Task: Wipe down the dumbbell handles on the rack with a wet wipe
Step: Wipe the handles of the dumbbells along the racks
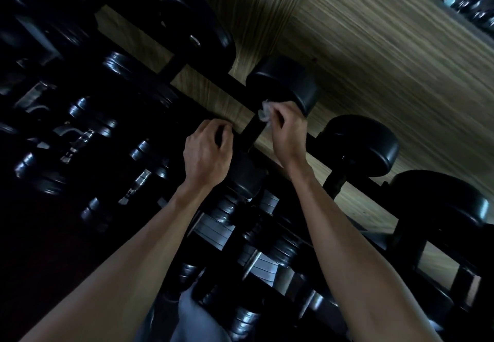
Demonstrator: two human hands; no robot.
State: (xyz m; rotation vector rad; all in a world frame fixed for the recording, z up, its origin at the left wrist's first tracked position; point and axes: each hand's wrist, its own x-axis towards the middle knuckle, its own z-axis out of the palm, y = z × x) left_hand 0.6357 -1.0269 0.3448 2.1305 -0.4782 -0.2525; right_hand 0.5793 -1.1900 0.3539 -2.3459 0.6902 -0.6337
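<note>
A black dumbbell point(284, 82) lies on the top tier of the dark rack point(312, 138), its handle point(255, 130) running toward me. My right hand point(287, 130) pinches a crumpled white wet wipe point(264, 113) against the far end of that handle, just under the dumbbell's far head. My left hand point(207, 151) curls its fingers over the rack rail beside the same handle, near the dumbbell's near head point(244, 173). What my left fingers close on is lost in shadow.
More black dumbbells point(361, 143) line the top tier to the right and upper left. Lower tiers hold several chrome-handled dumbbells point(141, 178) in deep shadow. A wood-grain wall point(374, 47) stands behind the rack.
</note>
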